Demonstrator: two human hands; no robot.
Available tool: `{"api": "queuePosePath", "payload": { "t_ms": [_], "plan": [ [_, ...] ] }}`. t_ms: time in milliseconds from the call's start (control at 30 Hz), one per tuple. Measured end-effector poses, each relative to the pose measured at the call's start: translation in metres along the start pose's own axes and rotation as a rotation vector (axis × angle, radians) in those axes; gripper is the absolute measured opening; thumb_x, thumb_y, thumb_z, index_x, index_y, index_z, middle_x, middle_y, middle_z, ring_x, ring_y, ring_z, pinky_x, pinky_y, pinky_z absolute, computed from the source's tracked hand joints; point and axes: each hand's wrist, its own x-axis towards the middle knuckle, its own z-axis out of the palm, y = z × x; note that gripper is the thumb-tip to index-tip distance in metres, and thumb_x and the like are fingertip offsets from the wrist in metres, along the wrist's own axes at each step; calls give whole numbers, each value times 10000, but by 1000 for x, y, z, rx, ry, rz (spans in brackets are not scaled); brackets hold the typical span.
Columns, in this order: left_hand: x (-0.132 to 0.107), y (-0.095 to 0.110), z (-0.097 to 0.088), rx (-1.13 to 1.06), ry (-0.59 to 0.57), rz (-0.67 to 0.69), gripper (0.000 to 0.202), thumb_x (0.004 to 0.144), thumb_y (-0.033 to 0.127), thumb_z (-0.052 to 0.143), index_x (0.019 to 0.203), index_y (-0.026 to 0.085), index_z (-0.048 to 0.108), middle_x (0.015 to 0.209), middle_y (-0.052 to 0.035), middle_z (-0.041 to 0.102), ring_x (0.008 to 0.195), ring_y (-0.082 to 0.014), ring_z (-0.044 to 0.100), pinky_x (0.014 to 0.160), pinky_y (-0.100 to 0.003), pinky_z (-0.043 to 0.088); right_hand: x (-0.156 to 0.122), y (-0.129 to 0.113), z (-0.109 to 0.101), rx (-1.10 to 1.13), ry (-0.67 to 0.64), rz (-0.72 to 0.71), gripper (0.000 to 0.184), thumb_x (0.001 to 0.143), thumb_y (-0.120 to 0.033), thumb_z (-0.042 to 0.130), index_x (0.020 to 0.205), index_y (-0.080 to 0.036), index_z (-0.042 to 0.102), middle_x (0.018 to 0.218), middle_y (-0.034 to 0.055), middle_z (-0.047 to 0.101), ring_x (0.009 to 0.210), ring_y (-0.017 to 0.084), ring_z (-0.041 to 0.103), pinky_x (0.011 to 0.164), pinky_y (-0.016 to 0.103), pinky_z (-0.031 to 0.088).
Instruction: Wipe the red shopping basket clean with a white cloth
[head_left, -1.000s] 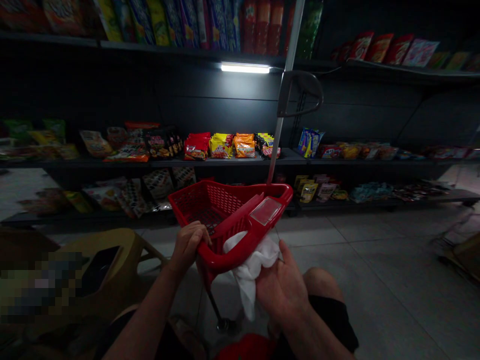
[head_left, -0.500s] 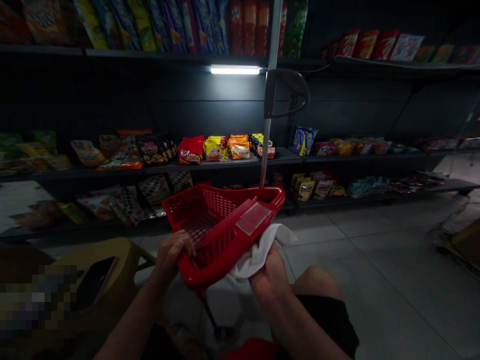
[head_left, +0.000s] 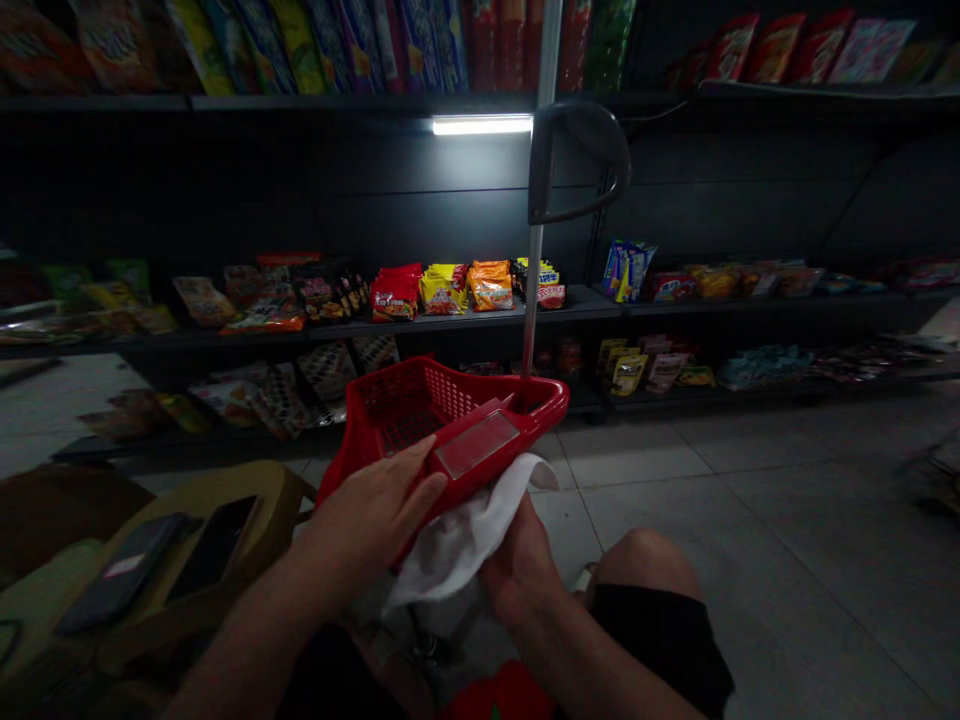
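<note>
Hands [head_left: 375,515] on red mesh basket [head_left: 424,415], crumpled white cloth [head_left: 457,540]

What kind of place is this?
Probably a small grocery or convenience store: dark shelves stocked with packaged snacks, plus a red plastic shopping basket with a long pull handle.

The scene is dim, lit mainly by a slim white fluorescent tube [head_left: 482,125] under a dark metal shelf [head_left: 300,102]. Faint glare marks the clear rectangular label panel [head_left: 477,444] on a red plastic basket [head_left: 420,400]. The shelves bend toward the frame edges
</note>
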Motion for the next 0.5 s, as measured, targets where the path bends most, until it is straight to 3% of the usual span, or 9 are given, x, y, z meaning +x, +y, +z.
{"api": "queuePosePath", "payload": {
  "t_ms": [100, 200, 367, 500],
  "plan": [
    [-3, 39, 16, 276, 92, -100, 626, 981, 551, 291, 1530, 258, 350, 1463, -125, 528, 1113, -294, 667, 795, -389, 573, 5, -17, -1, 23, -3, 71, 335, 975, -371, 440, 1075, -173, 691, 960, 60, 767, 1016, 214, 696, 953, 393, 545],
    [-1, 48, 24, 409, 108, -104, 614, 987, 541, 277, 1526, 260, 365, 1400, -138, 581, 961, -291, 711, 653, -363, 565, 25, -47, 1, 10, -28, 109, 328, 970, -341, 429, 1086, -159, 677, 983, 68, 765, 1047, 222, 683, 985, 429, 523],
    [4, 29, 19, 490, 102, -44, 603, 992, 538, 276, 1512, 257, 395, 1397, -122, 594, 864, -263, 725, 604, -336, 542, 57, -63, 9, -119, -238, 182, 311, 944, -323, 453, 1084, -139, 661, 1011, 86, 757, 1045, 230, 676, 996, 453, 513],
    [2, 1, 10, 454, 133, 2, 572, 987, 518, 327, 1500, 280, 416, 1416, -91, 589, 968, -251, 718, 707, -327, 552, 72, -75, 7, -206, -284, 43, 225, 908, -265, 484, 983, -165, 671, 908, 66, 760, 955, 217, 699, 965, 420, 533]
  ]
}}
